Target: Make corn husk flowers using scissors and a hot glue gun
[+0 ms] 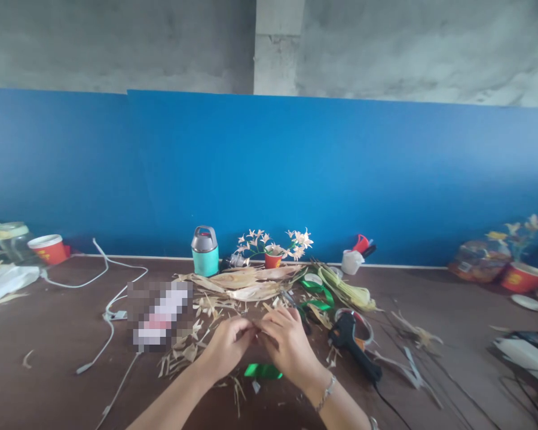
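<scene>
My left hand (232, 346) and my right hand (287, 340) meet over the middle of the table, fingertips pinched close together. Whatever lies between them is too small and hidden to name. Cut pieces of dried corn husk (182, 352) are scattered left of my left hand. Long dried husk leaves (246, 280) lie beyond both hands. Under my wrists is a piece of green ribbon (263, 371), and a longer green ribbon (320, 295) curls behind my right hand. To the right rests a black glue gun (354, 346), against a roll of clear tape (365, 328).
At the back stand a teal flask (205, 257), a red cup (272, 261) with husk flowers, and a white cup (352, 261) holding tools. Pale green husks (345, 286) lie back right. White cables (112, 310) cross the left side. Another red pot (522, 278) stands far right.
</scene>
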Tool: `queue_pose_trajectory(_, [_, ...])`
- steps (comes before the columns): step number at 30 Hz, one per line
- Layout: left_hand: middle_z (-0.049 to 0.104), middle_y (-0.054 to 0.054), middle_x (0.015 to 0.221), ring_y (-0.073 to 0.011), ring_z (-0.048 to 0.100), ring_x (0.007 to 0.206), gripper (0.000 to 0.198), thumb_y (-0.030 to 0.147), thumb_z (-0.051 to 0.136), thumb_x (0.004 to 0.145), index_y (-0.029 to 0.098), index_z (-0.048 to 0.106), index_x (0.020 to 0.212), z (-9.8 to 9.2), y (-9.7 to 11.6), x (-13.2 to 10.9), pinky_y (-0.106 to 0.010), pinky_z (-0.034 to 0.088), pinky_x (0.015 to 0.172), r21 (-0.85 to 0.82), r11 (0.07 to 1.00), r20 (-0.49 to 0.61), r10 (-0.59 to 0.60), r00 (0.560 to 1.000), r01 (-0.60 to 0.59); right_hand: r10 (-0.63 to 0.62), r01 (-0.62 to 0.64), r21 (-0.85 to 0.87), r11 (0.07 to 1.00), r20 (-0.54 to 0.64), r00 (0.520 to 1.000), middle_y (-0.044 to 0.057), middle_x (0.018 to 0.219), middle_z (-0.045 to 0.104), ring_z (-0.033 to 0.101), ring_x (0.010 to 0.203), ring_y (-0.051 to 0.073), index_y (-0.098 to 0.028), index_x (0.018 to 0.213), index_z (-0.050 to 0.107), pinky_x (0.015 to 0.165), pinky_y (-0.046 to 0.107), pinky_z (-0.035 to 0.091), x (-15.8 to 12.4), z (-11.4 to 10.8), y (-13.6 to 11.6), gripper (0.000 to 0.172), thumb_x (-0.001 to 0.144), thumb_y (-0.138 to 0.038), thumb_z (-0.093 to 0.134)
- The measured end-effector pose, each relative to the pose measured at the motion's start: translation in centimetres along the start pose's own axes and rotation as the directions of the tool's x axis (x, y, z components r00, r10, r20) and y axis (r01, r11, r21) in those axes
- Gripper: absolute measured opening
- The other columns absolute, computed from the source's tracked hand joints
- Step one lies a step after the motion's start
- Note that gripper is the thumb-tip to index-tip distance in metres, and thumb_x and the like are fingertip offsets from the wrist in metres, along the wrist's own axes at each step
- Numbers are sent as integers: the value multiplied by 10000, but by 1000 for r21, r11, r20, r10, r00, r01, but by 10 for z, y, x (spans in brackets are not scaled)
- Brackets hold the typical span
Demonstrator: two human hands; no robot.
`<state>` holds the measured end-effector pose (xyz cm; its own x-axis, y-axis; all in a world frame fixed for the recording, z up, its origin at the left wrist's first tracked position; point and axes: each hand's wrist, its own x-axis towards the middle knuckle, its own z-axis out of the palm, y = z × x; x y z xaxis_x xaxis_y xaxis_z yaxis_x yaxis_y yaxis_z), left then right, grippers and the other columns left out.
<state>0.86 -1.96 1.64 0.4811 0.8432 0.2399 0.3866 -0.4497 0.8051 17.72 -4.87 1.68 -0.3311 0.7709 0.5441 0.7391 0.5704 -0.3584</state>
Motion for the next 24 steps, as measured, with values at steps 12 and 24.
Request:
queue_pose_trajectory(12, [582,-10,605,-149,540,600,283,250,429,845,178,569,611,0,3,-2,-234,339,572,283,958,-81,65,995,-40,-41,39,-80,996,-17,999,-5,669,606,519,703,139,-183,696,575,725,301,277,0,-3,4,158,836,-140,517])
queue_pose_trajectory(24, [664,-49,748,-192,592,730,271,308,435,856,187,672,804,-6,-3,0,-271,430,666,220,974,-110,74,991,-48,11,-13,-76,997,-32,999,7,724,626,543,752,163,-199,758,594,718,296,303,1,-12,13,149,860,-151,496])
